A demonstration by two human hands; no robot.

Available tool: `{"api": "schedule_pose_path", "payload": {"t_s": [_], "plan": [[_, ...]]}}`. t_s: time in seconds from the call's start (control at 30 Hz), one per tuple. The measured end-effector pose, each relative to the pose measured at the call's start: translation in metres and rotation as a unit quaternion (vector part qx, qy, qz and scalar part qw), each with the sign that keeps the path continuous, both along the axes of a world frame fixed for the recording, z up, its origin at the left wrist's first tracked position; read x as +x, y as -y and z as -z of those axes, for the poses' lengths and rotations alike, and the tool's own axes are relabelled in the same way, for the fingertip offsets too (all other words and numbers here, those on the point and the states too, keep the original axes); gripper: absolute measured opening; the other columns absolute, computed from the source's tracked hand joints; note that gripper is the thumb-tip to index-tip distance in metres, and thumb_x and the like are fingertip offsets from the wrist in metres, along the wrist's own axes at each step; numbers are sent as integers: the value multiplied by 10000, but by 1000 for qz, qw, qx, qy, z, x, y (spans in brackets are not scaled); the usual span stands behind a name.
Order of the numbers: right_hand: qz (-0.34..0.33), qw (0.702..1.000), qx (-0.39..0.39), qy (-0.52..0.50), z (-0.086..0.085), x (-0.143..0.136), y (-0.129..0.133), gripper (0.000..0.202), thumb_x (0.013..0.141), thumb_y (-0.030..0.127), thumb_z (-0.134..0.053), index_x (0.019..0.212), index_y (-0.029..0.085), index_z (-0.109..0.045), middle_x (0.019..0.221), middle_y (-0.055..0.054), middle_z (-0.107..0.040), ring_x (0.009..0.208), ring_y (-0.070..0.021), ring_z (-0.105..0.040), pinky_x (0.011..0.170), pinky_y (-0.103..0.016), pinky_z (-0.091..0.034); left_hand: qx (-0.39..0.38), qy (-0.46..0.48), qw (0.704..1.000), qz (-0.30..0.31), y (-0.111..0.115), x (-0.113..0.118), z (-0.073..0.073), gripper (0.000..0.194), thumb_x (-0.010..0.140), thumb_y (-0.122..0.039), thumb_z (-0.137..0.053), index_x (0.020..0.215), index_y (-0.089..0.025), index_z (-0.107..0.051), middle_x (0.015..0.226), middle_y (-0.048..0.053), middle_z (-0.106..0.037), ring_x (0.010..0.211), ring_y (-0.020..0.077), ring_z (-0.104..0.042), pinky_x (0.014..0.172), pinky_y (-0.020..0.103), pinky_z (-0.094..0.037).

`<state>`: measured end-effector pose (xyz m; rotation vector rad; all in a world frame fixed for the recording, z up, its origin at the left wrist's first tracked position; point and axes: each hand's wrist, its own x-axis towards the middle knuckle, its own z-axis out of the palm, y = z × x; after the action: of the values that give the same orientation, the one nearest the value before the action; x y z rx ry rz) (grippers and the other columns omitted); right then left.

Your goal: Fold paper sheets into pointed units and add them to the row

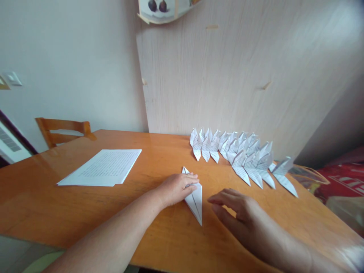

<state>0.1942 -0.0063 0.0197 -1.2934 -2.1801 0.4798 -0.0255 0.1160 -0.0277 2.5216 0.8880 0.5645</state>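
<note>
A sheet of paper folded into a narrow, pointed kite shape (195, 206) lies on the wooden table in front of me, with a crease or seam along its length. Across its upper part rests my left hand (178, 186), fingers stretched flat and the thumb a little apart, pressing it to the table. The fingers cover part of the paper. My right hand (239, 208) hovers just right of the paper, loosely curved, with a gap between thumb and fingers and nothing in it.
Rows of folded paper pieces (244, 155) stand at the back right of the table (159, 239). A stack of written sheets (102, 167) lies at the left. Beyond are a wooden chair (66, 125) and a wall panel (213, 83); a red bag (344, 178) sits at right.
</note>
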Motion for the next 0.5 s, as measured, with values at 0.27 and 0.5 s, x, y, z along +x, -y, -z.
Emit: {"api": "schedule_pose_path", "payload": {"t_s": [0.27,0.5], "plan": [[66,994,-60,56,3,1,-87,259,937,297,-515,709,203,-597,664,6,-638,628,-150,-577,564,-275,-362,6,-20,1000,-5,1,-1,-1,373,977,-345,-551,1314,-217,-647,1450,69,-561,1371,221,-501,1173,379,-372],[99,988,-34,113,34,-5,-96,295,940,424,-527,732,219,-572,674,3,-643,615,-152,-565,539,-279,-290,-8,-25,1000,-2,4,1,-6,407,943,-314,-604,1340,-224,-621,1454,74,-564,1373,231,-499,1175,383,-366]]}}
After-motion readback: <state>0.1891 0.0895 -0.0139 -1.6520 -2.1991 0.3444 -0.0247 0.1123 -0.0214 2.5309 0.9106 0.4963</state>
